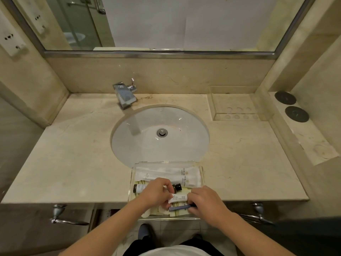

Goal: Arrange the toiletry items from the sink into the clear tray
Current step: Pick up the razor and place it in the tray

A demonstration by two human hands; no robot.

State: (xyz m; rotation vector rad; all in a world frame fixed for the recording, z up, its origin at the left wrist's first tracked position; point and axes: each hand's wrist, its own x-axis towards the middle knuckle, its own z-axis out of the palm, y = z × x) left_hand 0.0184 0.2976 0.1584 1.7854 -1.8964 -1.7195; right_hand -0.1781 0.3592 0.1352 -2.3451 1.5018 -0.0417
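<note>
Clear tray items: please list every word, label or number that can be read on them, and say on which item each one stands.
"SHAVING CREAM": on the small white tube held between both hands, partly covered by fingers; the characters above it are too small to read.
White sachets at the far side of the tray: gold logo and lines of print, too small to read.
Dark bottle: pale label, blurred, not readable.
Blue item under the tube: no readable text.

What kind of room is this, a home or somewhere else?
Most likely a hotel bathroom: a marble vanity with a sink and mirror, plus small branded toiletry packets in a clear tray.
</note>
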